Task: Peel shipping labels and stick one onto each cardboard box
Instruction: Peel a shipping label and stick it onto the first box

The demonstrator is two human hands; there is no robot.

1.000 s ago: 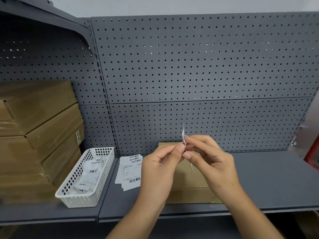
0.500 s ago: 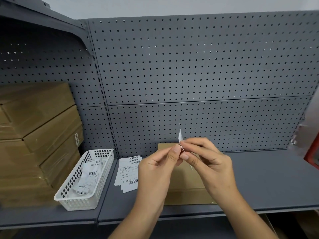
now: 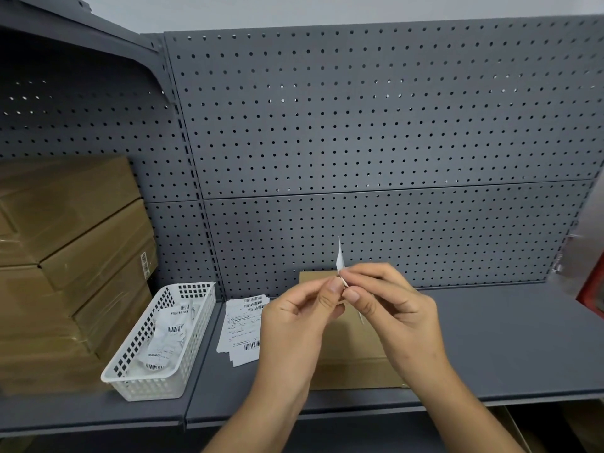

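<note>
— Grey steel shelf (image 3: pixel 490 338), with a perforated pegboard panel (image 3: pixel 359 125) behind it?
— Yes. A flat cardboard box (image 3: pixel 353 354) lies on it. Above that box, the left hand (image 3: pixel 300 322) and right hand (image 3: pixel 392 308) each pinch one white shipping label (image 3: pixel 340 259), held edge-on.
— And leftward?
— Loose label sheets (image 3: pixel 242 331) beside the box, a white plastic basket (image 3: pixel 143 384) of crumpled paper, then stacked cardboard boxes (image 3: pixel 65 256).

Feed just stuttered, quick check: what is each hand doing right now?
Left hand: closed, pinching the thin white paper shipping label, which is seen edge-on.
Right hand: closed, pinching the same label from the other side.
</note>
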